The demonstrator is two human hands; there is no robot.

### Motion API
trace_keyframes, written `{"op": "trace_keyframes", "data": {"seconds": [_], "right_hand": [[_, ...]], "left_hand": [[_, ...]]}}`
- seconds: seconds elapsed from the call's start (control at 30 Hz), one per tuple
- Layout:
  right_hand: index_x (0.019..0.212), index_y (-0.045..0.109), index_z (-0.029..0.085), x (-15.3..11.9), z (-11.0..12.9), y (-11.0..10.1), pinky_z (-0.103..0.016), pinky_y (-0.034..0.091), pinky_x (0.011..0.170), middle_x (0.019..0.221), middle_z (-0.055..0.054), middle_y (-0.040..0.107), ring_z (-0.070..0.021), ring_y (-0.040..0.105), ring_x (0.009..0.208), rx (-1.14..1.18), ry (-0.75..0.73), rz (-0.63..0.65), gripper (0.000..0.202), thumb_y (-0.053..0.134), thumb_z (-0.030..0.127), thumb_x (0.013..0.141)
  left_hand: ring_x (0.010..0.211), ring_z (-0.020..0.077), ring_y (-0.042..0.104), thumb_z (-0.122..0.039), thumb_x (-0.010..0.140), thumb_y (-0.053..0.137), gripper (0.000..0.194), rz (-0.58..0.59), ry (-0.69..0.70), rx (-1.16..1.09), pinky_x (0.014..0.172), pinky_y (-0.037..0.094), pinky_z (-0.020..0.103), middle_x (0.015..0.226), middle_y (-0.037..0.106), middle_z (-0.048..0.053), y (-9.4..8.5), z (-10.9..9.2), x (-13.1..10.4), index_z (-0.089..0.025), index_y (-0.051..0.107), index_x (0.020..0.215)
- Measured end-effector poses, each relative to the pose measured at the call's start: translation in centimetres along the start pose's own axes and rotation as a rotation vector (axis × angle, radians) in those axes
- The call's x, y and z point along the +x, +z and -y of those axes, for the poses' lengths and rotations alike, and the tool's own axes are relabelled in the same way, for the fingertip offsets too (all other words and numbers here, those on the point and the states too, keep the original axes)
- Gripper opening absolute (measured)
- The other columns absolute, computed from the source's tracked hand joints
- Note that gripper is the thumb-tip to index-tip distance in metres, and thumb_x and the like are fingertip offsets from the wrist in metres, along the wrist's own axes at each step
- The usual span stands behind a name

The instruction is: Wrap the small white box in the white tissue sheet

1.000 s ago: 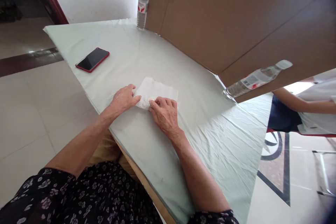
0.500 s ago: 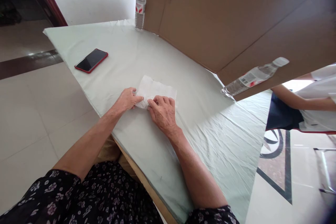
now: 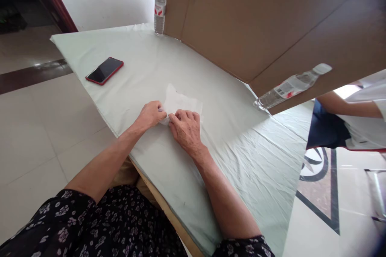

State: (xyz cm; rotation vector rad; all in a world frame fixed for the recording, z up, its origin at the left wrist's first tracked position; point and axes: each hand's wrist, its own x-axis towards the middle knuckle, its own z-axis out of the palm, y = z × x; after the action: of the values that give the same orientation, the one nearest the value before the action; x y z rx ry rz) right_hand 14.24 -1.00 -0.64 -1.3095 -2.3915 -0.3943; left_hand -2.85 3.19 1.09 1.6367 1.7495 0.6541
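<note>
A thin white sheet (image 3: 183,102), tissue-like, lies on the pale green tablecloth, its near edge bunched between my hands. My left hand (image 3: 152,114) is closed with thumb and fingers pinching the sheet's near left corner. Beside it, my right hand (image 3: 186,128) rests on the near edge with bent fingers, its thumb and index finger pinching the bunched edge. The fingertips of the right hand partly cover the sheet.
A phone with a red case (image 3: 105,70) lies at the left. One bottle (image 3: 160,10) stands against the brown board (image 3: 226,20); another bottle (image 3: 289,88) is at its right end. A person in white (image 3: 362,108) sits beyond the table (image 3: 241,160).
My left hand's fingers and thumb have closed on the sheet's corner and turned inward. The sheet's left edge has been drawn in. My right hand has barely moved.
</note>
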Motion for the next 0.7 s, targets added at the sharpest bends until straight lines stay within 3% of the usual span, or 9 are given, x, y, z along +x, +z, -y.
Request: {"op": "trace_keyframes", "data": {"seconds": [0.27,0.5,0.7], "right_hand": [[0.1,0.066,0.023,0.1,0.1,-0.1,-0.04,0.029,0.086,0.099,-0.006,0.069,-0.0228,0.053,0.09,0.005,0.005,0.012,0.015,0.052,0.02,0.098],[0.114,0.062,0.021,0.1,0.1,-0.2,-0.041,0.03,0.089,0.107,-0.008,0.071,-0.0247,0.056,0.094,0.058,0.031,0.028,0.022,0.054,0.018,0.094],[0.095,0.061,0.02,0.1,-0.1,-0.6,-0.041,0.031,0.091,0.106,-0.009,0.073,-0.0252,0.058,0.094,0.083,0.027,0.054,0.006,0.059,0.022,0.09]], "left_hand": [[0.058,0.0115,0.054,-0.019,0.072,0.059,0.007,0.086,-0.12,-0.525,0.046,0.044,0.021,0.065,0.054,-0.002,0.8,-0.7,-0.4,-0.019,0.052,0.072],[0.054,0.0112,0.053,-0.023,0.072,0.059,0.009,0.105,-0.123,-0.574,0.045,0.046,0.021,0.061,0.055,-0.001,0.9,-1.2,-0.2,-0.02,0.051,0.068],[0.056,0.0115,0.053,-0.023,0.068,0.06,0.008,0.117,-0.041,-0.541,0.045,0.046,0.022,0.061,0.055,-0.001,0.6,-1.6,-0.3,-0.018,0.055,0.063]]}}
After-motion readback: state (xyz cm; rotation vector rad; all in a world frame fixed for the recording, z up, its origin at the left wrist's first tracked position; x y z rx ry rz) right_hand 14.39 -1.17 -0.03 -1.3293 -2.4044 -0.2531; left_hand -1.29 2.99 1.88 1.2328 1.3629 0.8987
